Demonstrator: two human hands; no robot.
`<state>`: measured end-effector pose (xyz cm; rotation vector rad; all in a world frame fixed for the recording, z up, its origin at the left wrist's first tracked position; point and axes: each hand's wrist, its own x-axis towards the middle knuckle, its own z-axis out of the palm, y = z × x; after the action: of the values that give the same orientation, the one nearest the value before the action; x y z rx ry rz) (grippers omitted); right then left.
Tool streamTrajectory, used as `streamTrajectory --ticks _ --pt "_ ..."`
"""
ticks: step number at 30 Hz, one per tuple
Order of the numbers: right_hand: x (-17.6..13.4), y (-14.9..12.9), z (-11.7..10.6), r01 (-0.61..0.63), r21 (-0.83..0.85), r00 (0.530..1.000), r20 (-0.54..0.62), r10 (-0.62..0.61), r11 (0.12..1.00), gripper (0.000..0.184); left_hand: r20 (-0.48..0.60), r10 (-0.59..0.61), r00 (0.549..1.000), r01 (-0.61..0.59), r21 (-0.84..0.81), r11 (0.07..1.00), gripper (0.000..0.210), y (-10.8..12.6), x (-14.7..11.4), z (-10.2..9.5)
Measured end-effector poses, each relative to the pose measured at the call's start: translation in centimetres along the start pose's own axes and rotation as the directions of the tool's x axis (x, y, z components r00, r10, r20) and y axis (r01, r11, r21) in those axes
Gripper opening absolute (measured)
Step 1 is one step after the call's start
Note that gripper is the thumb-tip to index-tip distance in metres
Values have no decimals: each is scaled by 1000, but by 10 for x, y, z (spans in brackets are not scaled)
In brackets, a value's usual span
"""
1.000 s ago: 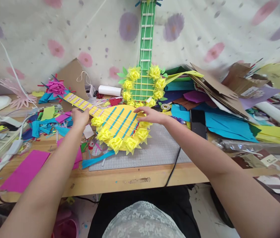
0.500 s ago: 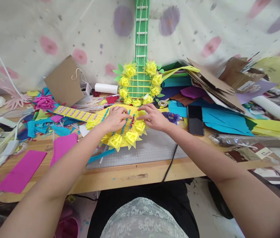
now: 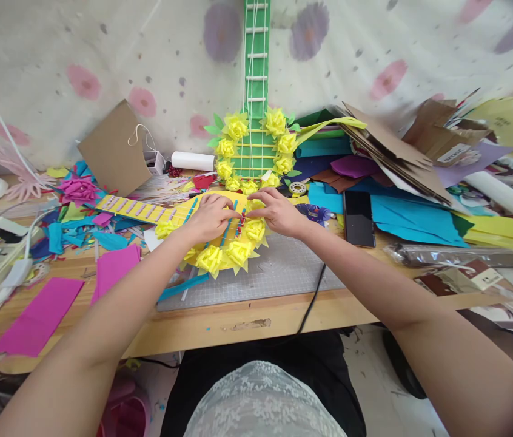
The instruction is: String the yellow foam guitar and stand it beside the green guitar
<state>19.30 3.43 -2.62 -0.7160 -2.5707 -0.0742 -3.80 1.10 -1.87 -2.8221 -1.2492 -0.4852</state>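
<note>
A yellow paper guitar (image 3: pixel 229 258) lies across the grey cutting mat (image 3: pixel 284 273), its neck (image 3: pixel 136 209) pointing left. Yellow paper roses (image 3: pixel 211 260) edge its body, and blue strips and thin white strings cross it. My left hand (image 3: pixel 211 218) rests on the body with fingers curled and thumb stretched towards a small red bridge (image 3: pixel 241 223). What its fingers hold is hidden. From the other side my right hand (image 3: pixel 278 211) reaches in, thumb and index finger apart beside the bridge and the roses. Nothing shows plainly between them.
Behind stands a green guitar (image 3: pixel 256 109) with yellow roses. A purple glue gun (image 3: pixel 313 212) and a black phone (image 3: pixel 359 218) lie right of my hands. Cardboard (image 3: pixel 388 145) and blue paper (image 3: pixel 413 212) pile up beyond. Magenta paper (image 3: pixel 40 315) and scraps lie left.
The view has shifted slightly. My hands stay at the red bridge, with only small finger movement; the yellow guitar keeps its place on the mat.
</note>
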Motion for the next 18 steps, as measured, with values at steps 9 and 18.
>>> streamTrajectory --ticks 9,18 --pt "1 2 -1 36 -21 999 23 -36 999 46 32 25 999 -25 10 1000 42 -3 2 -1" --pt "1 2 -2 45 -13 998 37 -44 999 44 68 41 997 -43 30 999 41 2 3 -4"
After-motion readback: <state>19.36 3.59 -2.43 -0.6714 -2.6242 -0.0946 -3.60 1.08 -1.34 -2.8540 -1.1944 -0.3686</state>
